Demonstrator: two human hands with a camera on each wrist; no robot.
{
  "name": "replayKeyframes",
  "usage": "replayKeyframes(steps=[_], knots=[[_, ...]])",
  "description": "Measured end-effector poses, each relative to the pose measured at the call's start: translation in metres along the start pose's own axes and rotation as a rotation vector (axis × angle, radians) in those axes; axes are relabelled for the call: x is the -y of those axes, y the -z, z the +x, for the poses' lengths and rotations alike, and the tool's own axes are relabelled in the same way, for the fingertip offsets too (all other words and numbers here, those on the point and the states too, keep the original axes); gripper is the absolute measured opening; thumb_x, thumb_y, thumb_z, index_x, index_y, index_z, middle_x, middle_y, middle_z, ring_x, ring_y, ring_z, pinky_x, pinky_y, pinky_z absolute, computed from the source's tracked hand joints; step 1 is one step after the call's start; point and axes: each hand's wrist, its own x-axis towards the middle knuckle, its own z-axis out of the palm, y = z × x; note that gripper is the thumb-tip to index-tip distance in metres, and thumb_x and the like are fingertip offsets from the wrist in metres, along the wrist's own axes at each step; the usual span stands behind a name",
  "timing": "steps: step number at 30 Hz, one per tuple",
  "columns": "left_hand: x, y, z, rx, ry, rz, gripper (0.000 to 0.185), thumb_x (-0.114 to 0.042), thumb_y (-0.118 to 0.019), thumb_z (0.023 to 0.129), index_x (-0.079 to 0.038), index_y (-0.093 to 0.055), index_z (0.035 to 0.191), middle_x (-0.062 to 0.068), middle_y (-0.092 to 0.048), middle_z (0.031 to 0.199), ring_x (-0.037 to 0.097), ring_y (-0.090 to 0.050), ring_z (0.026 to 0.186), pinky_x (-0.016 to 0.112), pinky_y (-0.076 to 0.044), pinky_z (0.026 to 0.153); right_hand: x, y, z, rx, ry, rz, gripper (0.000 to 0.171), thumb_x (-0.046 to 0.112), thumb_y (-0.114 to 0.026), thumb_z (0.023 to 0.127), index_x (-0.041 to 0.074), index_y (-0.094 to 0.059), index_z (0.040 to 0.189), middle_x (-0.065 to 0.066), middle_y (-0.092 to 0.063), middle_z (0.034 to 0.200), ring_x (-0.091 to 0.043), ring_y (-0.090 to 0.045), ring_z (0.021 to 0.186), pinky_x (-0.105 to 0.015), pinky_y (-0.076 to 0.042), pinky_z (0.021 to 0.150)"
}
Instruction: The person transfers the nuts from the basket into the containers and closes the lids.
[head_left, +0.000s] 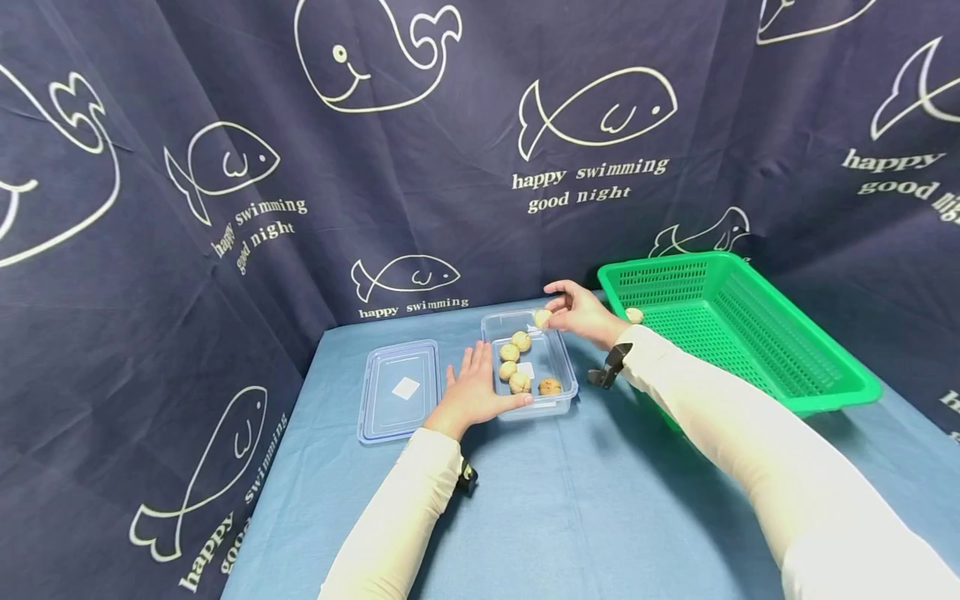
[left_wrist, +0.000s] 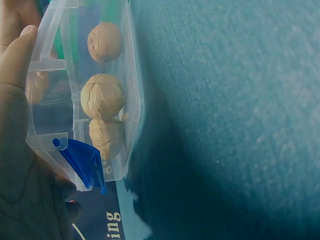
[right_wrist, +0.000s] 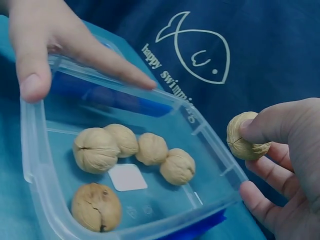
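My right hand [head_left: 585,317] pinches a walnut [right_wrist: 240,142] between thumb and fingers, over the far right part of a clear plastic container [head_left: 543,357]. Several more walnuts [right_wrist: 96,151] lie inside, mostly in a row along its left side. One darker, cracked walnut [right_wrist: 96,208] sits apart near the front right. Against the container's left side rests my left hand [head_left: 472,392], its fingers straight and the thumb lying along the front rim. A blue clip [left_wrist: 86,161] on the container shows below the left hand's thumb in the left wrist view.
The container's clear lid [head_left: 382,417] with a blue edge lies flat to the left. A green plastic basket [head_left: 810,354] stands on the right, partly behind my right forearm, with a walnut [head_left: 633,316] at its left side. A dark printed curtain [head_left: 465,208] hangs behind the blue-covered table [head_left: 540,517].
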Motion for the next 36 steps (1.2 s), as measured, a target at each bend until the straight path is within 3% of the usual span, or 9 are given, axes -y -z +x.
replayKeyframes(steps=[6, 13, 17, 22, 24, 27, 30, 36], knots=[[0.001, 0.000, 0.002, 0.007, 0.004, -0.007, 0.130, -0.083, -0.063, 0.074, -0.011, -0.003, 0.164, 0.010, -0.004, 0.170, 0.030, -0.001, 0.156, 0.064, -0.005, 0.119, -0.002, -0.011, -0.001, 0.007, 0.028, -0.003, 0.064, -0.008, -0.069, 0.085, 0.000, -0.042, 0.143, -0.024, -0.061, 0.117, -0.018, -0.064, 0.090, -0.037, -0.056, 0.082], [-0.002, 0.002, -0.001, -0.009, -0.013, -0.010, 0.128, -0.082, -0.063, 0.075, -0.009, -0.005, 0.164, 0.012, -0.005, 0.170, 0.031, -0.002, 0.156, 0.066, -0.006, 0.118, 0.000, -0.019, -0.003, 0.029, 0.000, -0.026, 0.062, -0.005, -0.070, 0.088, 0.000, -0.042, 0.143, -0.026, -0.059, 0.122, -0.018, -0.063, 0.090, -0.027, -0.052, 0.073], [-0.004, 0.006, -0.004, -0.013, -0.021, -0.020, 0.127, -0.080, -0.065, 0.076, -0.009, -0.006, 0.163, 0.013, -0.007, 0.170, 0.031, -0.003, 0.156, 0.066, -0.007, 0.118, 0.010, -0.020, -0.009, 0.060, -0.024, -0.031, 0.061, -0.005, -0.067, 0.090, -0.003, -0.040, 0.145, -0.030, -0.057, 0.124, -0.019, -0.063, 0.091, -0.028, -0.053, 0.074], [-0.005, 0.007, -0.006, -0.013, -0.021, -0.026, 0.126, -0.080, -0.064, 0.077, -0.008, -0.007, 0.163, 0.013, -0.007, 0.170, 0.030, -0.001, 0.156, 0.066, -0.006, 0.118, 0.022, -0.023, -0.016, 0.083, -0.039, -0.009, 0.060, -0.007, -0.064, 0.091, -0.005, -0.039, 0.145, -0.030, -0.056, 0.122, -0.036, -0.066, 0.101, -0.031, -0.053, 0.076], [-0.005, 0.007, -0.006, -0.016, -0.023, -0.032, 0.126, -0.079, -0.065, 0.077, -0.007, -0.009, 0.163, 0.013, -0.007, 0.170, 0.030, -0.002, 0.156, 0.066, -0.006, 0.118, 0.019, -0.023, -0.015, 0.082, -0.043, 0.010, 0.060, -0.007, -0.063, 0.091, -0.004, -0.039, 0.145, -0.029, -0.056, 0.122, -0.044, -0.063, 0.109, -0.030, -0.053, 0.076], [-0.005, 0.007, -0.007, -0.020, -0.027, -0.041, 0.126, -0.079, -0.066, 0.076, -0.006, -0.010, 0.163, 0.014, -0.008, 0.169, 0.030, -0.002, 0.156, 0.066, -0.007, 0.118, 0.009, -0.022, -0.009, 0.065, -0.041, 0.024, 0.059, -0.006, -0.063, 0.091, -0.002, -0.039, 0.145, -0.025, -0.056, 0.122, -0.045, -0.062, 0.114, -0.029, -0.054, 0.076], [-0.005, 0.007, -0.008, -0.021, -0.025, -0.039, 0.126, -0.079, -0.065, 0.076, -0.007, -0.009, 0.163, 0.013, -0.008, 0.170, 0.029, -0.002, 0.156, 0.066, -0.007, 0.118, 0.001, -0.020, -0.005, 0.031, -0.031, 0.017, 0.058, -0.005, -0.065, 0.090, -0.001, -0.042, 0.143, -0.023, -0.057, 0.121, -0.036, -0.064, 0.106, -0.031, -0.055, 0.078], [-0.003, 0.004, -0.007, -0.021, -0.019, -0.033, 0.125, -0.079, -0.065, 0.077, -0.007, -0.009, 0.163, 0.013, -0.008, 0.170, 0.031, -0.003, 0.156, 0.065, -0.007, 0.118, -0.003, -0.010, -0.002, -0.010, -0.015, 0.005, 0.057, -0.002, -0.066, 0.091, 0.001, -0.042, 0.143, -0.023, -0.059, 0.121, -0.022, -0.065, 0.097, -0.051, -0.052, 0.092]])
